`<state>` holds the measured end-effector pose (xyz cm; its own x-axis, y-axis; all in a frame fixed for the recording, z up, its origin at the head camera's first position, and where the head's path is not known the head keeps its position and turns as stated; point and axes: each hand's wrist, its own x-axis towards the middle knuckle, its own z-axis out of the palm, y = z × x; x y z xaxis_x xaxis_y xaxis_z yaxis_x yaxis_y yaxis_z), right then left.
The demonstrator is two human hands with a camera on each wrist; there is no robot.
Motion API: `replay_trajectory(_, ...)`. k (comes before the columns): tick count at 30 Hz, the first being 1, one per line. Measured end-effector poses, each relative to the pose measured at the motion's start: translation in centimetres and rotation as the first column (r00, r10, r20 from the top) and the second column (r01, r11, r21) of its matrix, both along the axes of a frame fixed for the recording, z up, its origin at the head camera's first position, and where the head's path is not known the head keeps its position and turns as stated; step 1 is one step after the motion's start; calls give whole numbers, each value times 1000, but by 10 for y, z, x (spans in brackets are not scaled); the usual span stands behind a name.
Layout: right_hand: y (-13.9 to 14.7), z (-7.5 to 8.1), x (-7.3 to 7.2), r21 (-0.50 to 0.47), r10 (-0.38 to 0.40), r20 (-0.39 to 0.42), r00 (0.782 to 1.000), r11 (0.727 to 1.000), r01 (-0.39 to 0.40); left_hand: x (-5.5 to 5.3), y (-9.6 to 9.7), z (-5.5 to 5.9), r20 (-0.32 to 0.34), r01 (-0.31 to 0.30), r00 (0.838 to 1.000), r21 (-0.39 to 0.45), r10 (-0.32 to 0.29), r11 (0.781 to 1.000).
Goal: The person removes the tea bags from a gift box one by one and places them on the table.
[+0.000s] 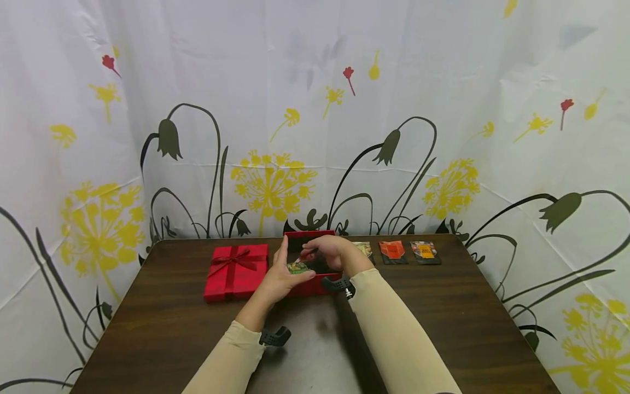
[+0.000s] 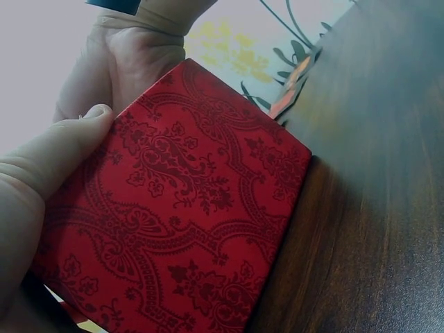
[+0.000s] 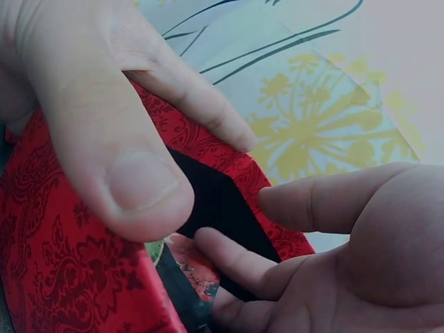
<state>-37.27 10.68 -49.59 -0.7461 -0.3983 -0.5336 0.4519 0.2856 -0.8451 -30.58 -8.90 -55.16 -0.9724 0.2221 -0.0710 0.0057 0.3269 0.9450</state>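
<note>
One packet (image 3: 198,270) at least lies inside the red box (image 1: 311,288), twelve o'clock on the counter (image 1: 467,312). Your left grip (image 1: 277,279) spreads wide at its rim; your right grip (image 1: 332,250) is partly curled inside, whether pinching I can't tell. Crowding could crumple the packet; a bumped wall could slide the box.

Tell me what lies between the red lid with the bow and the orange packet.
In the head view: the open red box, the left hand and right hand at it, then a partly hidden packet.
</note>
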Motion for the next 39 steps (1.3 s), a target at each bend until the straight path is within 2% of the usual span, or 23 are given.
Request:
replay_trajectory(6,1,-1,0,-31,7,-19,1000,999,-8,0,1,0,5,3,1000,14,-3,1000)
replay_trajectory(11,2,-1,-1,-126,-59,3,998,990,59,-3,-1,1,-9,2,1000,8,-2,1000)
replay_trajectory(17,6,-4,-2,-254,-127,21,992,959,129,-5,-1,1,-5,13,1000,15,-12,1000)
replay_trajectory(21,5,-7,-1,-307,-192,-14,981,935,179,-5,0,-1,1,10,1000,9,-10,1000)
replay_trajectory(27,-3,-9,2,-273,-285,-117,951,930,245,-3,0,0,-1,12,1000,-1,-12,1000)
replay_trajectory(31,-8,-12,4,-285,-306,-154,939,924,255,-4,0,-1,-3,6,1000,-8,-7,1000)
replay_trajectory(37,-7,-16,4,-371,-296,-85,951,895,245,-6,0,-3,-3,4,1000,-18,-4,1000)
replay_trajectory(39,-6,-16,4,-369,-292,-66,954,895,249,-6,0,-2,-1,3,1000,-13,-3,1000)
